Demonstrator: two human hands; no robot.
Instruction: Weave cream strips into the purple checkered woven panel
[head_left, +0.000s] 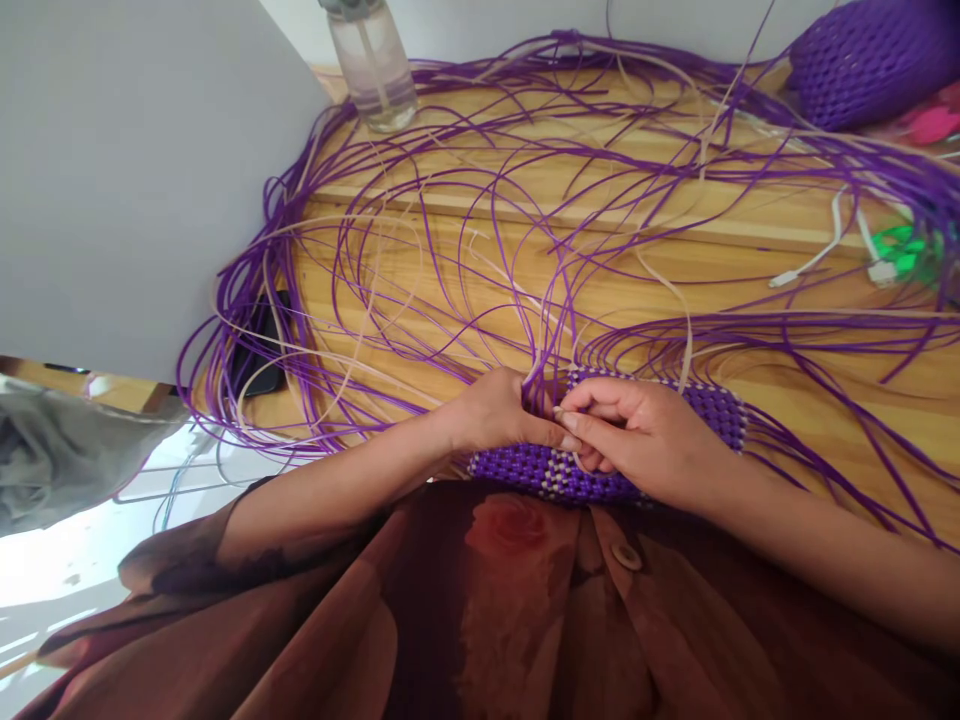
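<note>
A woven piece [592, 478] of purple strips with cream ones in it lies at the near edge of the table, close to my body. Both my hands meet over it. My left hand [499, 412] is closed, with strips running up beside its fingers and its thumb pressed toward the other hand. My right hand [637, 430] pinches at the same spot, thumb against forefinger, on what looks like a cream strip. Long loose purple strips [495, 190] fan out from the weave over the table. The fingers partly hide the point being worked.
A clear spray bottle [373, 75] stands at the back left. A finished-looking purple woven basket [874, 65] lies at the back right. White cables [814, 262] and a green object [900, 250] are at the right. A black phone-like object [264, 350] sits under strips at left.
</note>
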